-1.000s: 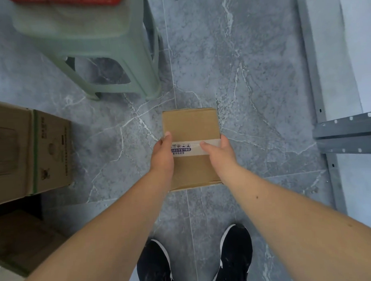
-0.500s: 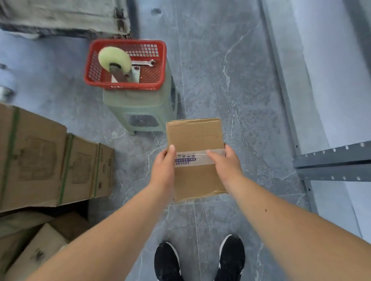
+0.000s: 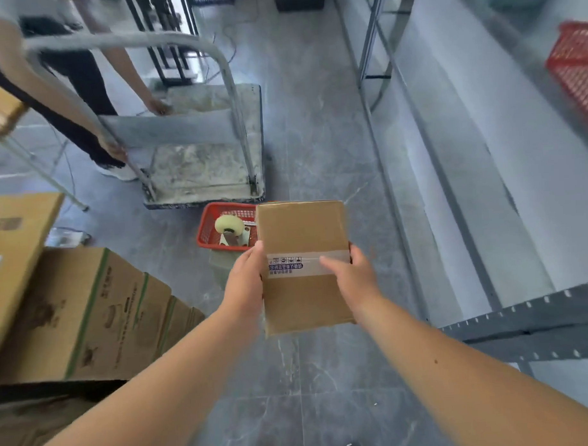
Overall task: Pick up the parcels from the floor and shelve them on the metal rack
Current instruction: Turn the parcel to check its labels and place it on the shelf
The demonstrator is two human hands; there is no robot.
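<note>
One parcel (image 3: 303, 229), two red baskets (image 3: 204, 226), one trolley (image 3: 201, 172).

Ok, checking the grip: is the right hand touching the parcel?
Touching. The head view shows the right hand gripping the parcel, thumb lying across its tape.

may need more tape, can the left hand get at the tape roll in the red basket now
Probably not yet: the left hand grips the parcel, as does the right hand. The tape roll lies uncovered in the red basket just beyond, so the way looks free once it lets go.
</note>
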